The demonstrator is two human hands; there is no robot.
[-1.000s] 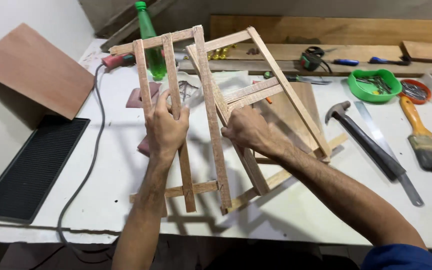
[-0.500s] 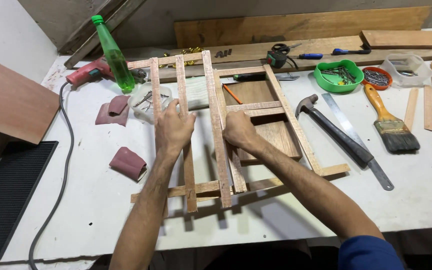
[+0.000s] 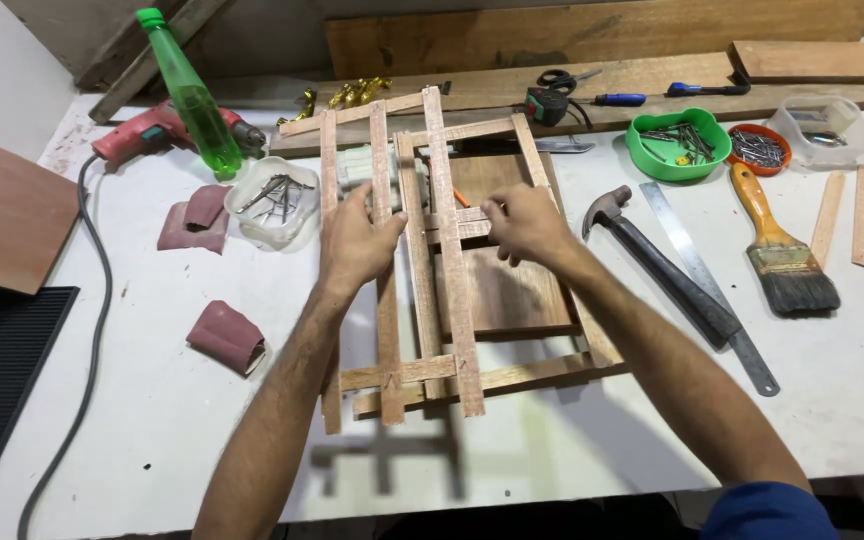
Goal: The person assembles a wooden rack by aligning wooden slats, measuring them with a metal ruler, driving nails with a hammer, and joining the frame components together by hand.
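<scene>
Slatted wooden frame [image 3: 422,290] lies raised over the white workbench [image 3: 152,420], above a flat wooden board [image 3: 497,290]. My left hand [image 3: 357,240] curls its fingers round one upright slat near the top; my right hand [image 3: 522,225] pinches a short crosspiece, fingers partly closed. As I judge it, the slats and lower cross rails are already joined, and the upper part may want more fixing. Claw hammer [image 3: 662,270], steel ruler [image 3: 707,285] and a tub of nails [image 3: 272,200] lie near.
</scene>
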